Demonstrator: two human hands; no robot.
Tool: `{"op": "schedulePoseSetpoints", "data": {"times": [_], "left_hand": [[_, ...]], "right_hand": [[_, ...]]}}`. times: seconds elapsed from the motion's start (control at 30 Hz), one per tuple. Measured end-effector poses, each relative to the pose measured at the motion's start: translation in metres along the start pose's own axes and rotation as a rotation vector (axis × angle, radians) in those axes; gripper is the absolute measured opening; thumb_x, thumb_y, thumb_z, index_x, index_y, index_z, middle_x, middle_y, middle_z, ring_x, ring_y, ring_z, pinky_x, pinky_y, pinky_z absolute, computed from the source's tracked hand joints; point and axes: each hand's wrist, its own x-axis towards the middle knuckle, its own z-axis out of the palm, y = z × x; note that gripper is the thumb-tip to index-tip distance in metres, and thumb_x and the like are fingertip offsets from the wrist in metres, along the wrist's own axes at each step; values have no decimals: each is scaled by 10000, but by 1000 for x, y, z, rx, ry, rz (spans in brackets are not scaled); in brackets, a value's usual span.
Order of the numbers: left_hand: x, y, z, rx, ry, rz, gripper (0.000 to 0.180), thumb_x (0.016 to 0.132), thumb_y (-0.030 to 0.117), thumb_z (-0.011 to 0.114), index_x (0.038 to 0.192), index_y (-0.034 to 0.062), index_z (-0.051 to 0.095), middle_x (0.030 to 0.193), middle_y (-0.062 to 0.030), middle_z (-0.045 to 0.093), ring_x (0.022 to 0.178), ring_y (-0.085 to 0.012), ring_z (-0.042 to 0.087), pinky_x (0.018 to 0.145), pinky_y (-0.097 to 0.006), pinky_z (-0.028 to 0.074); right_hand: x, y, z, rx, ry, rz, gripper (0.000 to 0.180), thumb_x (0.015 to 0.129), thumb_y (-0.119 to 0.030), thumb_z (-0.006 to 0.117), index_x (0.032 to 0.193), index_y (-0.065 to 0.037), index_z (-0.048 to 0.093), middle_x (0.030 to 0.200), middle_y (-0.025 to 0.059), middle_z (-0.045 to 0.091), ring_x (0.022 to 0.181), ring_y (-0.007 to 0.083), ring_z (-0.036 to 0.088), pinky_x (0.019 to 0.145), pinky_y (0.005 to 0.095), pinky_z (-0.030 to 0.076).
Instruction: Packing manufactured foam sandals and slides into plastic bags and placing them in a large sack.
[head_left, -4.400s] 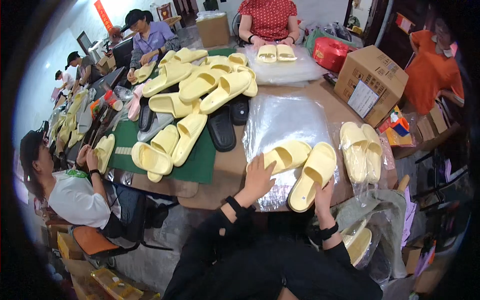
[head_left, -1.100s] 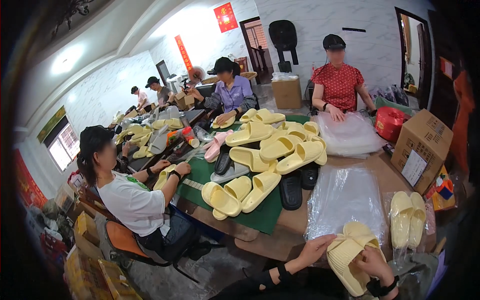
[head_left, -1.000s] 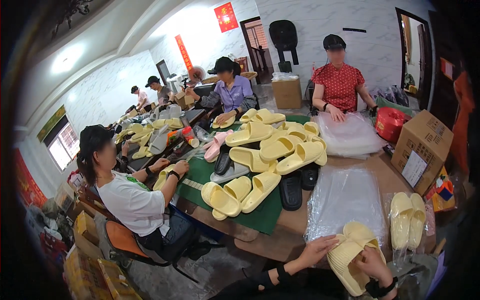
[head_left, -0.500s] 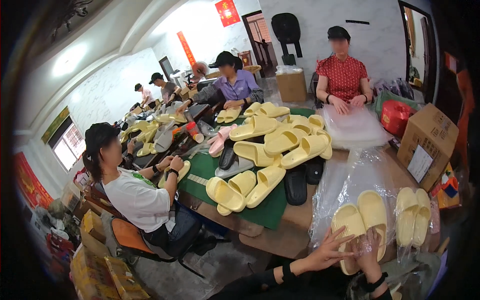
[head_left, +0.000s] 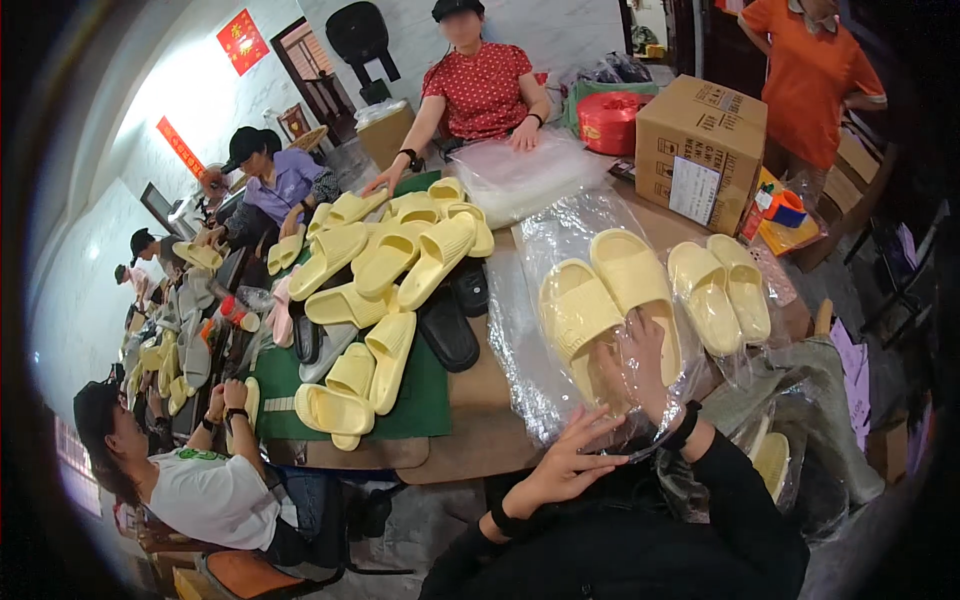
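Observation:
A pair of yellow slippers (head_left: 582,312) lies inside a clear plastic bag (head_left: 535,400) on the table in front of me. My right hand (head_left: 642,368) reaches into the bag, its fingers at the slippers' inner edges and footbeds; plastic film covers part of the hand. Close to the bag's near edge is my left hand (head_left: 568,462), its fingers stretched out and apart. It seems to touch the film, though I cannot tell whether any is pinched. Just right of the bag lies another bagged yellow pair (head_left: 722,295).
A heap of yellow slippers (head_left: 385,255) and a few dark ones covers the green mat (head_left: 420,405). Beyond are a stack of clear bags (head_left: 530,175), a red roll (head_left: 610,122) and a cardboard box (head_left: 700,150). A sack (head_left: 830,400) hangs at right. Several co-workers sit around.
My view has swung right, bringing a standing person in orange into sight. My right hand has pushed further up between the slippers. The co-worker in red now reaches toward the heap.

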Motion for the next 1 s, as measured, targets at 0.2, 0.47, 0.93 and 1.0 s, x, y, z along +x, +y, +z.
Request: {"op": "schedulePoseSetpoints", "data": {"times": [0.2,0.47,0.93,1.0], "left_hand": [[-1,10,1,44,-46,91,382,775,86,666,1150,148,632,1387,-135,397,1307,-326,326,1079,-527,152],[10,-22,3,-416,827,-355,835,780,-56,609,1417,52,79,1413,-166,249,1283,-272,331,1051,-415,309],[-15,-68,8,-1387,109,-794,476,830,11,616,1252,49,401,995,-70,605,813,-130,605,701,-245,516],[-15,-63,5,-1395,207,-867,385,840,7,595,1193,19,442,939,-52,594,730,-106,560,627,-213,480]], "right_hand": [[12,-23,2,-92,-59,203,310,760,-229,605,937,25,590,1161,259,491,1082,406,440,891,479,310],[-8,-40,14,-99,-32,167,342,765,-267,582,956,16,585,1133,278,497,1061,410,446,880,481,318],[1,-22,21,-132,-269,122,478,742,-300,630,1144,-68,519,1126,225,443,1108,403,395,922,543,287],[0,-20,18,-49,-411,170,541,760,-325,624,1253,-156,480,1228,235,422,1197,423,343,985,575,233]]}}
